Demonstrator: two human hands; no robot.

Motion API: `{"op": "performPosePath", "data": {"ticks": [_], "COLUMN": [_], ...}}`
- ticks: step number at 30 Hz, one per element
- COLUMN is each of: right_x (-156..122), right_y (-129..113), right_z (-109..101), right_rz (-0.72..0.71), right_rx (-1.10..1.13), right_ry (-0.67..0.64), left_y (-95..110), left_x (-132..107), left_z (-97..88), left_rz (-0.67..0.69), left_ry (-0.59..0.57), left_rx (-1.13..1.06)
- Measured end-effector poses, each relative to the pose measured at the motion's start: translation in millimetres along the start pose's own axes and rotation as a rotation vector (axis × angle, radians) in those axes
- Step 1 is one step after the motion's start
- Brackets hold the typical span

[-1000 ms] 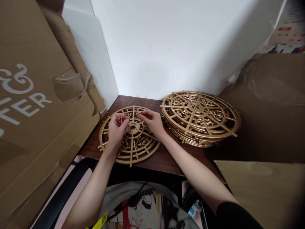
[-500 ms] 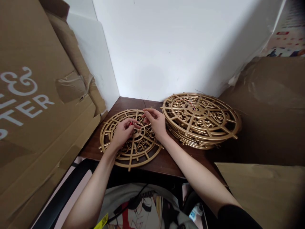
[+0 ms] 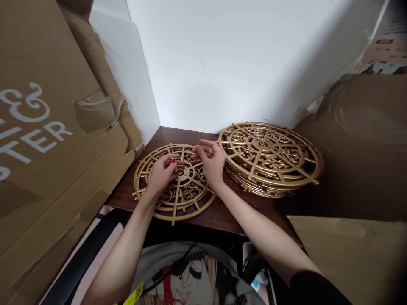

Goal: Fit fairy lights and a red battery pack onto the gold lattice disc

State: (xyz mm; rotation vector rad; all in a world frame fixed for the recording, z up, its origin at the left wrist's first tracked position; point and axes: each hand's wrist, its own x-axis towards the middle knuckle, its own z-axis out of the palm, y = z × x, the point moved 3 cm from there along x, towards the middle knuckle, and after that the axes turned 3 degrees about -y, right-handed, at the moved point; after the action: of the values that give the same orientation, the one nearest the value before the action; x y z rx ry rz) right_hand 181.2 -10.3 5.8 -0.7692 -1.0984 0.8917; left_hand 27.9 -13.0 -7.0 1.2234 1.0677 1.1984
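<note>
Low in the middle of the frame, a gold openwork disc lies flat on the dark wooden desk. The left hand rests over the disc's left half, pinching a small red piece between thumb and fingers. The right hand hovers just right of the disc's hub, its fingers curled together at the disc's far edge. Right of centre, a stack of similar gold discs sits on the desk, close to the right hand. A cardboard box with white lettering fills the left side of the frame.
</note>
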Motion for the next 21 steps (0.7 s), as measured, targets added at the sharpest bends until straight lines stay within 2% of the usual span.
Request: {"op": "performPosePath", "data": {"ticks": [4, 9, 13, 21], "right_x": [-0.5, -3.2, -3.9, 1.9], "right_y": [1.0, 3.9, 12.0, 18.5], "right_z": [0.9, 8.1, 10.5, 6.5], "right_rz": [0.005, 0.056, 0.103, 0.115], "right_rx": [0.012, -0.06, -0.135, -0.209], "right_ry": [-0.026, -0.201, -0.318, -0.316], "left_y": [-1.0, -1.0, 0.8, 3.2], "left_x": [1.1, 0.5, -1.6, -3.2], "left_z": [-1.9, -2.5, -1.6, -2.8], "left_rz": [0.014, 0.071, 0.126, 0.201], "left_ry": [0.018, 0.031, 0.007, -0.038], "left_rx": [-0.048, -0.126, -0.094, -0.117]}}
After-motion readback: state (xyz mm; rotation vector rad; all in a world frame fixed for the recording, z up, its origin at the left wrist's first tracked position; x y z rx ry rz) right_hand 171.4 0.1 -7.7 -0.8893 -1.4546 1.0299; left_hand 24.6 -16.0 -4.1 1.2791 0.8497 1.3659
